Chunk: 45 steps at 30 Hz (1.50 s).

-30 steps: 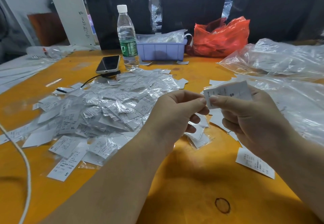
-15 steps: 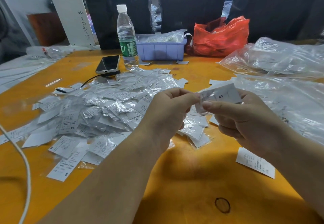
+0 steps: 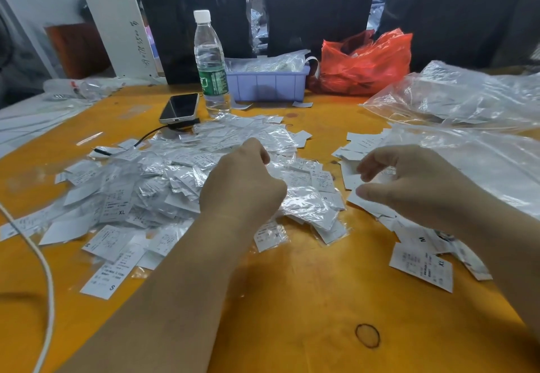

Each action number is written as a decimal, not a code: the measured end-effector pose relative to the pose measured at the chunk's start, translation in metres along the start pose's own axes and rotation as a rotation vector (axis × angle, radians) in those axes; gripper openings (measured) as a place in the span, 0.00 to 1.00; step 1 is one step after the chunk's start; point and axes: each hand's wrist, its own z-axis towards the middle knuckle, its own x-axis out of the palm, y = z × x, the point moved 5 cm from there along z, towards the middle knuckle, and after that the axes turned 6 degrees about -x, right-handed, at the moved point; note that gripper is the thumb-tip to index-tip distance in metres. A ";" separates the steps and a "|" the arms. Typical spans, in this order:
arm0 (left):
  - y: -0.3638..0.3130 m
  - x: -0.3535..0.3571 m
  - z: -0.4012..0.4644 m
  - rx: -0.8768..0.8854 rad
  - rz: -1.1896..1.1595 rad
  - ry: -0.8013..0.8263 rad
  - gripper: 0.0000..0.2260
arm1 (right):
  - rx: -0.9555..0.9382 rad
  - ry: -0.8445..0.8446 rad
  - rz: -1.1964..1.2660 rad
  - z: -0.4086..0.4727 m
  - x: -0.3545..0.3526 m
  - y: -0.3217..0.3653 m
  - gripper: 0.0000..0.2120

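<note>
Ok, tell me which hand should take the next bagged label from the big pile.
Left. The left hand sits over the pile of bagged labels, fingers curled down at it. The right hand hovers, fingers loose, over the loose labels beside it, so it would probably need to cross.

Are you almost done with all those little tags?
Not nearly. Looks done: a small heap of loose tags lies on the right. In hand: the left hand digs into the big pile of bagged tags; whether it has pinched one is hidden. The right hand hovers over the small heap, holding nothing. Left: the big pile, far larger than the heap.
</note>
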 end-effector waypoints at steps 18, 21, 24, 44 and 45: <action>-0.022 0.019 -0.019 0.144 -0.162 0.228 0.01 | -0.067 0.049 -0.252 -0.002 0.017 0.007 0.06; -0.023 0.019 -0.019 0.145 -0.218 0.209 0.03 | -0.155 -0.129 -0.050 -0.002 0.005 0.014 0.07; -0.024 0.021 -0.018 0.135 -0.269 0.237 0.04 | -0.143 -0.185 0.319 -0.003 -0.002 0.016 0.09; -0.030 0.025 -0.022 0.135 -0.726 0.437 0.03 | -0.008 0.009 1.066 -0.001 0.008 0.022 0.22; -0.030 0.025 -0.023 0.139 -0.721 0.433 0.03 | -0.024 -0.006 1.040 -0.001 0.007 0.022 0.22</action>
